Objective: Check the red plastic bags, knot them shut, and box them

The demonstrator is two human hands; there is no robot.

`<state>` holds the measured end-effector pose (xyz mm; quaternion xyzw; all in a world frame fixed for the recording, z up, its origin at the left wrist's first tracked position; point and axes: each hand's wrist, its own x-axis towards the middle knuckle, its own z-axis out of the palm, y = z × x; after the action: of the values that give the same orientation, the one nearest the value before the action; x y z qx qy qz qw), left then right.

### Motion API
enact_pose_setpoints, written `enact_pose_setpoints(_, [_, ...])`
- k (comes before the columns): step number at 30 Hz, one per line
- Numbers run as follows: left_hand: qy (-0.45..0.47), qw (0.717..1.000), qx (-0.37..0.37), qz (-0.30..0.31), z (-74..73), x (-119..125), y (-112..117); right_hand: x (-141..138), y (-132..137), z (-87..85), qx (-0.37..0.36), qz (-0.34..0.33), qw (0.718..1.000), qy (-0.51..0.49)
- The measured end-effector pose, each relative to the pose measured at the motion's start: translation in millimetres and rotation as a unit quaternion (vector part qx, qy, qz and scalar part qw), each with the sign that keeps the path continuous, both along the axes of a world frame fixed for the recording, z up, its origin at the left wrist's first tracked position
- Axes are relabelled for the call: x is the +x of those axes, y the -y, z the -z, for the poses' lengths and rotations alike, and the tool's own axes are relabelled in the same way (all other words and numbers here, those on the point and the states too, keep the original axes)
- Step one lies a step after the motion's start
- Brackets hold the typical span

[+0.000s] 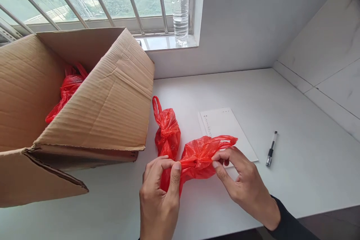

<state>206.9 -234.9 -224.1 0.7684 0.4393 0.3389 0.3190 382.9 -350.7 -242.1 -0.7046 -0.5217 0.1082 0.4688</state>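
A red plastic bag, gathered into a knot at its middle, lies near the front of the white table. My left hand pinches the left end of the knot between thumb and forefinger. On the other side, my right hand pinches the knot's right end the same way. Just behind and left of it rests a second red plastic bag, tied, with a loop handle pointing up; my left hand partly covers its lower end. What the bags contain is hidden.
An open cardboard box stands at the left, with more red plastic inside. A notepad with writing lies behind the bag, a black pen to its right. A water bottle stands on the windowsill.
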Motion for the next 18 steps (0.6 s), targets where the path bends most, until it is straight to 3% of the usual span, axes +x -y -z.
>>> enact_pose_setpoints(6, [0.009, 0.999, -0.004, 0.049, -4.7, 7.8, 9.3, -9.2, -8.2, -3.8, 0.018, -0.027, 0.999, 0.04])
enact_pose_setpoints(11, [-0.012, 0.998, -0.041, -0.043, -4.1, -1.7, 1.9, 1.3, -7.7, -3.0, 0.008, -0.015, 0.999, 0.027])
enact_pose_setpoints(13, [-0.027, 0.998, -0.04, -0.036, -6.2, -4.0, -0.2, 4.8, -4.5, -4.8, -0.009, 0.004, 1.0, 0.015])
enact_pose_setpoints(16, [-0.027, 0.994, 0.085, 0.061, -11.6, 0.5, 1.9, 3.3, -2.3, -8.8, -0.01, -0.004, 1.0, 0.002])
enact_pose_setpoints(18, [-0.04, 0.973, 0.181, 0.135, -13.9, 5.3, 2.2, 0.8, -2.4, -10.4, 0.0, -0.017, 1.0, 0.004])
